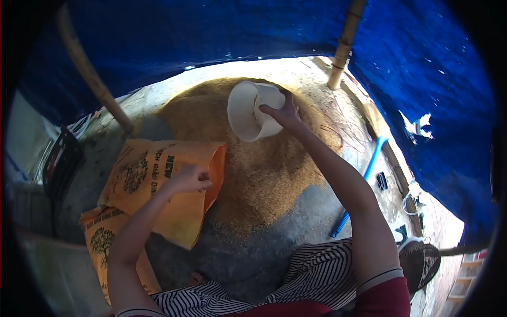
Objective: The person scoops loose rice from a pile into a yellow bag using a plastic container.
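Note:
My right hand (286, 112) grips a white plastic bucket (244, 112) by its side, the thumb pressed against the wall. The bucket is tipped over with its wide round end turned left, above a large heap of brown grain (259, 174). A few grains cling to its side. My left hand (191, 178) has its fingers curled at the mouth edge of a printed orange sack (142, 171) and appears to pinch that edge; the fingertips are partly hidden. The sack lies on its side, its mouth gaping towards the grain.
A second orange sack (105, 240) lies beneath, nearer me. Blue tarpaulin (211, 31) and bamboo poles (95, 74) enclose the space. A blue pipe (374, 156) lies at the right, near a round mesh basket (422, 267). A dark crate (62, 164) stands at left.

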Motion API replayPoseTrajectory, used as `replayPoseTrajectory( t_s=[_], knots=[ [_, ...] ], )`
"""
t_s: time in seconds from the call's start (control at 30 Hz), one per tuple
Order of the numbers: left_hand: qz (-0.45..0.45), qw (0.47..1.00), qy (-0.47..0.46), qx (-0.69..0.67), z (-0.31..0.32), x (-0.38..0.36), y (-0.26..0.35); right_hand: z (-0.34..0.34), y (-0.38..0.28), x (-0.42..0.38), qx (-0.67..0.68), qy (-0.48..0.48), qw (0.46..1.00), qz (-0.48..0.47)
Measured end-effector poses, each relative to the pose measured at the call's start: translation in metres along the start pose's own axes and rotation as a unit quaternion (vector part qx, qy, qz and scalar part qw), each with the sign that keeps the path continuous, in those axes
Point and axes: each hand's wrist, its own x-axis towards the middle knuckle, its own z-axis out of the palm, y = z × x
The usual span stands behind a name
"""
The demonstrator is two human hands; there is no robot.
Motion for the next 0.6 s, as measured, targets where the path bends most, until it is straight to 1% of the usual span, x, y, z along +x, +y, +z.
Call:
replayPoseTrajectory(
  t_s=[0.03,0.1,0.13,0.17,0.2,0.23,0.27,0.3,0.37,0.4,0.47,0.5,0.53,0.57,0.6],
  knots=[
    [0.063,0.997,0.033,-0.030,0.023,0.007,0.016,-0.019,-0.009,-0.002,-0.092,0.028,0.991,-0.097],
    [0.100,0.993,-0.009,-0.055,0.065,0.012,0.056,-0.049,-0.012,-0.007,-0.148,0.036,0.984,-0.095],
    [0.194,0.980,-0.013,0.038,0.092,0.018,0.059,-0.061,-0.009,-0.006,-0.188,0.057,0.975,-0.102],
    [0.285,0.950,-0.013,0.129,0.117,0.030,0.055,-0.070,-0.002,-0.005,-0.190,0.058,0.975,-0.100],
    [0.288,0.949,-0.014,0.128,0.132,0.039,0.053,-0.080,0.004,-0.004,-0.209,0.085,0.969,-0.100],
    [0.280,0.940,-0.007,0.193,0.144,0.048,0.053,-0.089,0.011,-0.004,-0.229,0.111,0.962,-0.099],
    [0.271,0.928,-0.001,0.257,0.155,0.055,0.051,-0.097,0.018,-0.005,-0.210,0.120,0.968,-0.070],
    [0.274,0.927,-0.004,0.257,0.162,0.060,0.045,-0.103,0.023,-0.008,-0.211,0.123,0.967,-0.068],
    [0.134,0.967,0.061,0.209,0.170,0.064,0.035,-0.113,0.035,-0.014,-0.333,0.148,0.927,-0.087],
    [0.136,0.966,0.059,0.211,0.178,0.061,0.037,-0.119,0.045,-0.015,-0.335,0.144,0.924,-0.119],
    [0.000,0.970,0.049,0.239,0.196,0.046,0.038,-0.124,0.060,-0.019,-0.342,0.139,0.920,-0.127],
    [-0.001,0.969,0.050,0.241,0.208,0.043,0.032,-0.126,0.065,-0.019,-0.351,0.132,0.917,-0.139],
    [-0.010,0.968,0.106,0.226,0.223,0.044,0.021,-0.128,0.070,-0.018,-0.349,0.133,0.917,-0.140],
    [-0.019,0.964,0.163,0.211,0.233,0.049,0.012,-0.129,0.075,-0.016,-0.356,0.133,0.909,-0.170],
    [-0.023,0.963,0.165,0.212,0.238,0.054,0.008,-0.127,0.082,-0.013,-0.362,0.132,0.901,-0.201]
  ],
)
